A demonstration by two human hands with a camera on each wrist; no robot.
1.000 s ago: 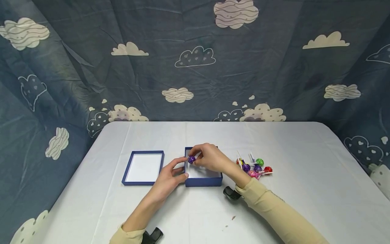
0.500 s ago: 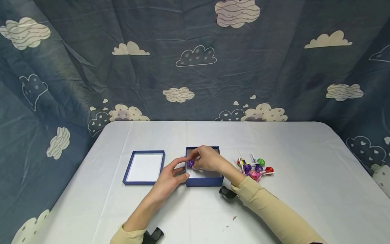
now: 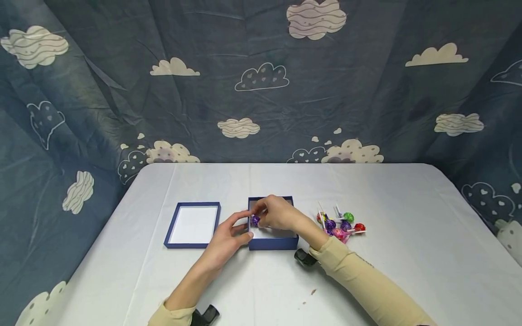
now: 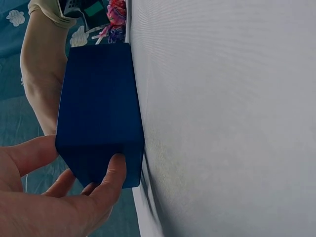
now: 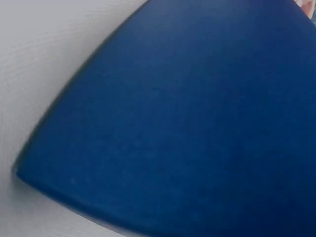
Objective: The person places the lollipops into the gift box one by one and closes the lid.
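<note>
An open blue box (image 3: 273,244) with a white inside stands at the middle of the table. My right hand (image 3: 279,213) reaches down into it and pinches a purple-wrapped lollipop (image 3: 254,221) near the box's left wall. Most of its stick is hidden by the fingers. My left hand (image 3: 223,240) rests against the box's left side, fingers fairly straight. In the left wrist view, fingertips of the left hand (image 4: 59,197) touch the blue box (image 4: 98,98) at its near end. The right wrist view is filled by the blue box (image 5: 187,123), and the right hand's fingers are not visible there.
The box's lid (image 3: 192,225), blue-rimmed and white inside, lies inside-up to the left. Right of the box is a loose pile of lollipops (image 3: 338,233) in red, green, purple and pink wrappers. A few small brown specks (image 3: 313,292) mark the white tablecloth (image 3: 399,271).
My right hand has lowered the purple lollipop from rim height into the box, then stayed nearly still. The left hand keeps its place against the box.
</note>
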